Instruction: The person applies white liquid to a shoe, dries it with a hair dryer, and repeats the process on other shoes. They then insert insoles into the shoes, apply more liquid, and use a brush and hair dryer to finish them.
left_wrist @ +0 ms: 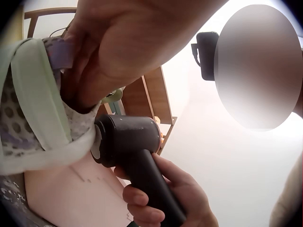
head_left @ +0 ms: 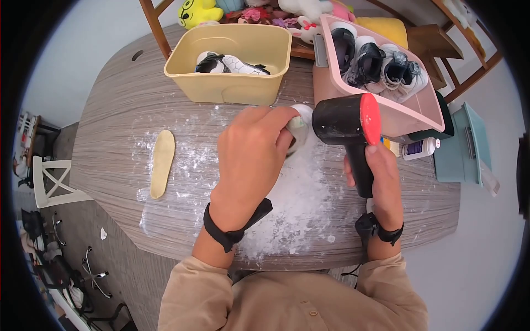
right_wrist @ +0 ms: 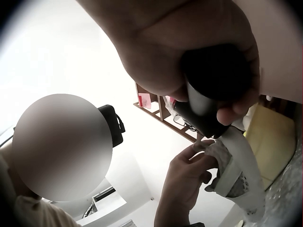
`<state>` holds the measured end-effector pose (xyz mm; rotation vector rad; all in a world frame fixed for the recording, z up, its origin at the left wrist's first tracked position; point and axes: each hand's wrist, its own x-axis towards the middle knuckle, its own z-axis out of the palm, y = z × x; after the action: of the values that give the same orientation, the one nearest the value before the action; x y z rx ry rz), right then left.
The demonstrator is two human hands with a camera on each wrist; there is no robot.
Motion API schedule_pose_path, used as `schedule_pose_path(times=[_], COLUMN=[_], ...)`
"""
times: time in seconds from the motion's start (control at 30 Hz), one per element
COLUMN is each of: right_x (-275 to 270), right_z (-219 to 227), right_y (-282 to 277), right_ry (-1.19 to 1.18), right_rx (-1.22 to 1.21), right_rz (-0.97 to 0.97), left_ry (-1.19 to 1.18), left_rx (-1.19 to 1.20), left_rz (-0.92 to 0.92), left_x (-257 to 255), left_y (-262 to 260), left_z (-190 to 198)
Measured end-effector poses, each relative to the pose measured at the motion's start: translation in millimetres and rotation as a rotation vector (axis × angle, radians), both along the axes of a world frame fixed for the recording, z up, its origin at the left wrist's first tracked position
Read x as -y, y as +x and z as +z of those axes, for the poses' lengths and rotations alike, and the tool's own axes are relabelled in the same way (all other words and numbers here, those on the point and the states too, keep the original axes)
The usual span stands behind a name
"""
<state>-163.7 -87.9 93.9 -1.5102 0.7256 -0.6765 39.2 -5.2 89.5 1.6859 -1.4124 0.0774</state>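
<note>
A black tool with a red end cap [head_left: 371, 118] is gripped by its handle in the right hand [head_left: 383, 176]; the left wrist view shows its head [left_wrist: 135, 135] against the sole edge of a shoe. That shoe [left_wrist: 42, 104], with a pale green strap and spotted fabric, is held by the left hand [head_left: 251, 149], whose fingers reach into its opening. From the right wrist, the shoe [right_wrist: 236, 175] and left hand [right_wrist: 184, 179] appear beyond the tool. The left hand covers much of the shoe in the head view.
White powder [head_left: 292, 209] is spread over the wooden table [head_left: 110, 110]. A beige insole [head_left: 163, 164] lies at the left. Behind stand a yellow bin [head_left: 226, 88] with a shoe and a pink bin [head_left: 397, 118] with several shoes. A white bottle [head_left: 420, 149] lies at the right.
</note>
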Motion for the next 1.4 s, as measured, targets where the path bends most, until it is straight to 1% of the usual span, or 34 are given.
schedule_pose_path(times=[0.03, 0.13, 0.23, 0.37, 0.53, 0.67, 0.87, 1.07, 1.17, 1.27, 1.33, 1.4], right_x=[0.0, 2.6, 3.2, 4.4, -2.2, 0.7, 0.2, -0.4, 2.0, 4.2, 6.9, 6.4], right_z=[0.8, 1.7, 2.5, 4.4, 4.5, 3.9, -1.0, -4.5, -4.5, -1.1, -1.2, -2.2], right_y=[-1.1, -4.9, -5.7, -7.2, -1.3, -2.2, 3.9, 8.9, 8.6, 5.8, 3.5, 3.2], right_ry=[-0.002, -0.015, -0.019, -0.027, 0.021, 0.086, 0.118, 0.15, 0.134, 0.166, 0.152, 0.117], right_rx=[0.0, -0.012, -0.025, -0.105, -0.078, -0.091, -0.104, -0.188, -0.249, -0.279, -0.276, -0.288], right_rz=[-0.008, -0.027, -0.04, 0.0, 0.002, 0.023, 0.037, 0.092, 0.116, 0.094, 0.108, 0.099], left_ry=[-0.02, -0.124, -0.02, 0.0, -0.006, 0.047, 0.109, 0.195, 0.233, 0.227, 0.215, 0.251], left_rx=[0.02, 0.076, -0.026, 0.011, 0.061, 0.058, 0.033, 0.023, 0.012, 0.003, 0.011, 0.029], left_rz=[-0.006, -0.111, -0.184, -0.191, -0.212, -0.221, -0.243, -0.264, -0.273, -0.288, -0.296, -0.3], left_x=[0.4, 5.5, 4.6, 3.2, 2.4, 0.7, -2.7, -6.3, -5.3, -1.5, 1.0, 1.3], left_y=[0.6, 1.3, -5.8, -3.4, 1.0, 0.5, 8.0, 14.3, 16.4, 15.0, 13.9, 10.5], left_z=[0.0, 2.0, 2.3, 1.9, -0.1, 1.9, 1.9, -0.2, -2.7, -4.3, -7.2, -7.3])
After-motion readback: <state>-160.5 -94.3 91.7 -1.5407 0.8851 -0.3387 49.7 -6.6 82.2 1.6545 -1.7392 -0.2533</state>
